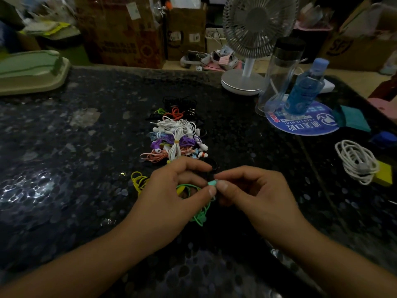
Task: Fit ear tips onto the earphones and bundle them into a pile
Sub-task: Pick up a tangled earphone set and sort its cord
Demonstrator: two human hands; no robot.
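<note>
Done: a pile of bundled earphones [177, 136] lay on the desk [64, 158].
In hand: left hand [178, 186] and right hand [247, 190] pinched the green earphone [212, 182]; tip fit unclear.
Left: yellow set [138, 179] unbundled.

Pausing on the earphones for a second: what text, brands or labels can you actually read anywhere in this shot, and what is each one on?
"SF": black logo on the cardboard box at far right.
"YAMI DENTAL", roughly: upside-down on the round blue mat under the bottles; its large characters are too blurred to read.
Blue bottle label: too blurred.
Shipping labels and print on the brown boxes behind: unreadable.
</note>
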